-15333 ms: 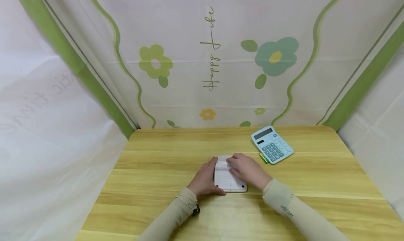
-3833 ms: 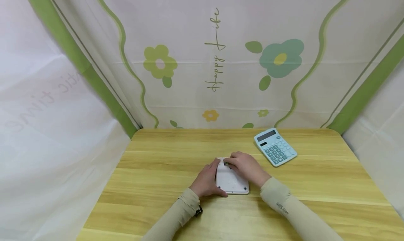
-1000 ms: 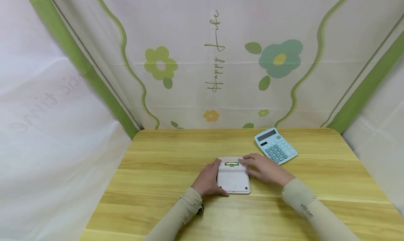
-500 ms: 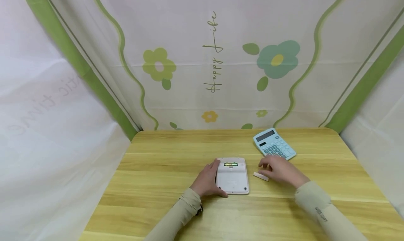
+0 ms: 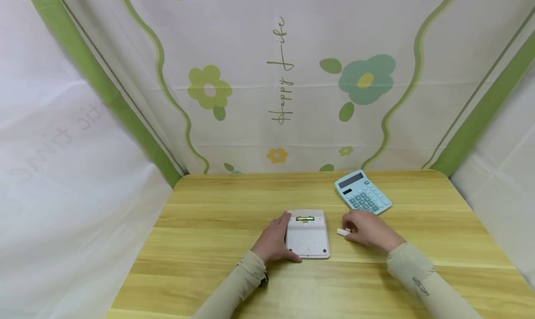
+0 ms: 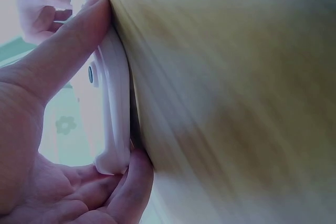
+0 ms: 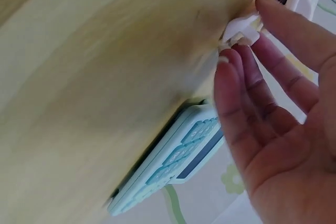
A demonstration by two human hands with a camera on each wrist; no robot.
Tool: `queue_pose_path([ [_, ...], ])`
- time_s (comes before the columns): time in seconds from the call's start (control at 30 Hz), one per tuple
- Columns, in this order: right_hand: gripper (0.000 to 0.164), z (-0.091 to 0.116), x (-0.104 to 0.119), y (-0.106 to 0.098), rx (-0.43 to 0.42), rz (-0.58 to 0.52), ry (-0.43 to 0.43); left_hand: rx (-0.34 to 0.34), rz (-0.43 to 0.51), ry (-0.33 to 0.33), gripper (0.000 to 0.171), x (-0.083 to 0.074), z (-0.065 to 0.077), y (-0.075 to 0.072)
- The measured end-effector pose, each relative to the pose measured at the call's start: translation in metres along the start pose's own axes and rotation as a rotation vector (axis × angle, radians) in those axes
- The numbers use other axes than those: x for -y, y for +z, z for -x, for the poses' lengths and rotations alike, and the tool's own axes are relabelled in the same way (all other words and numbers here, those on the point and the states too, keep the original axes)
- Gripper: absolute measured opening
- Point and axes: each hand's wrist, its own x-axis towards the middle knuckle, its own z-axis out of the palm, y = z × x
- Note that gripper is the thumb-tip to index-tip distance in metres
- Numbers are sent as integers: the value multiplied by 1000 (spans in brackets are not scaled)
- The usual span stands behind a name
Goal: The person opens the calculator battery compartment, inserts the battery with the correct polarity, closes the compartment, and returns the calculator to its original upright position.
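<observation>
A pale pink-white calculator (image 5: 307, 237) lies face down on the table, its battery slot uncovered. Inside that slot sits a green and gold battery (image 5: 305, 218). My left hand (image 5: 273, 239) grips the calculator along its left side, the thumb at the near corner; the left wrist view shows this hand (image 6: 58, 119) spanning the casing's edge. To the right, my right hand (image 5: 369, 228) pinches a small white battery cover (image 5: 343, 232) at the tabletop. In the right wrist view the cover (image 7: 242, 29) is partly hidden by the fingers.
A light blue calculator (image 5: 362, 192) lies face up behind my right hand, close to it. The wooden table (image 5: 217, 217) ends at a patterned curtain (image 5: 251, 124) at the back, and white cloth hangs on both sides.
The green battery, first beside the blue calculator, now sits in the slot. My right hand has left the slot, moved right and taken hold of the cover from the table. The left hand keeps its place.
</observation>
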Motion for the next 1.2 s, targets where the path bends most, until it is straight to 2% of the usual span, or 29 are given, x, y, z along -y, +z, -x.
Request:
queue_pose_path([
  [0.17, 3, -1, 2, -1, -28, 7, 11, 0, 0, 0, 134, 0, 1, -1],
  [0.47, 4, -2, 0, -4, -56, -19, 28, 5, 8, 0, 135, 0, 0, 0],
  [0.53, 5, -4, 0, -5, -81, -46, 28, 3, 13, -1, 134, 0, 0, 0],
  [0.73, 25, -5, 8, -12, -176, -158, -8, -4, -5, 2, 136, 2, -2, 1],
  [1.0, 26, -5, 16, -16, -360, -276, -91, -6, 4, 5, 135, 2, -4, 1],
  [1.2, 28, -4, 19, -16, -428, -281, -147, 4, 13, 2, 135, 2, -2, 1],
])
